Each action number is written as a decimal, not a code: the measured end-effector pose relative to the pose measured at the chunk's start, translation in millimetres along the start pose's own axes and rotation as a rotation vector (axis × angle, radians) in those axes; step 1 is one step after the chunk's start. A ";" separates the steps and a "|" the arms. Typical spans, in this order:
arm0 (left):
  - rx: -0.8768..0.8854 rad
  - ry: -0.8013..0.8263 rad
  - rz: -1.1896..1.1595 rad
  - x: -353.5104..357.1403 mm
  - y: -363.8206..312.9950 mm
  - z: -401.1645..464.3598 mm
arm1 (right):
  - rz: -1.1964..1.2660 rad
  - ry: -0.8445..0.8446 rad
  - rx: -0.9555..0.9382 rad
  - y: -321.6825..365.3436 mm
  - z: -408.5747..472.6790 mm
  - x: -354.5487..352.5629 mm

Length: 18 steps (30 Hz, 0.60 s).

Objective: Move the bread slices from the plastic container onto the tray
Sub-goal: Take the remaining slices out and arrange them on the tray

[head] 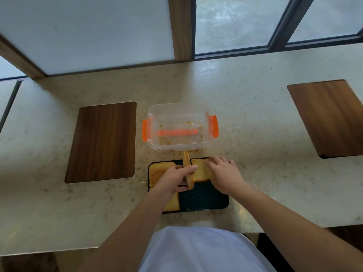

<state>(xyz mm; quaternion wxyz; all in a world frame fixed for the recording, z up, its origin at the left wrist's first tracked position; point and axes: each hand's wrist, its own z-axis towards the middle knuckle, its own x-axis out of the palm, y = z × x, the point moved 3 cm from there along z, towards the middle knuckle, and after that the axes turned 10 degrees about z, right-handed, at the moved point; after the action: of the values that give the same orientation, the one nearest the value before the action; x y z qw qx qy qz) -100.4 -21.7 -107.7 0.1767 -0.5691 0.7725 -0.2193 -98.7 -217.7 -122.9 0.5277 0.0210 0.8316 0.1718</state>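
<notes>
The clear plastic container with orange clips holds only crumbs. Just in front of it lies the dark tray. My left hand grips a bread slice held on edge above the tray's middle. My right hand rests flat, fingers spread, on a slice lying at the tray's far right. Another slice lies at the far left, and one more at the near left, partly hidden by my left arm.
Crumbs lie scattered on the beige stone counter around the container and tray. Two dark wooden boards sit in the counter, one at the left, one at the far right. Windows run along the back edge.
</notes>
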 end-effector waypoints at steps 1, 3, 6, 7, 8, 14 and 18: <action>0.002 0.002 0.001 1.1 -1.0 0.1 | 0.001 -0.002 0.005 -0.3 -0.3 0.7; 0.007 0.004 -0.002 2.3 -2.5 -0.5 | 0.004 0.002 0.013 -0.1 -0.9 1.9; 0.013 0.010 -0.014 3.5 -4.2 -3.2 | 0.006 0.024 0.015 3.1 -1.7 -2.9; 0.017 0.012 -0.017 3.5 -5.1 -4.7 | 0.032 0.008 0.018 6.1 -3.1 -6.8; 0.021 0.017 -0.023 3.7 -5.9 -6.6 | 0.099 -0.027 0.024 10.0 -5.7 -11.5; 0.055 0.065 -0.243 9.3 -15.2 -18.8 | 0.957 0.072 -0.166 49.1 -39.9 -25.6; 0.036 0.095 -0.288 17.6 -17.9 -24.0 | 1.029 -0.167 -0.063 51.6 -48.2 -29.0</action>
<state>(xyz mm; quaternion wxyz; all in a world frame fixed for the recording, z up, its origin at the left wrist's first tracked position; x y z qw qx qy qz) -103.7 -39.8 -78.3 0.1168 -0.6597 0.6865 -0.2828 -136.1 -188.2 -63.3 0.4398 0.4247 0.6632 0.4317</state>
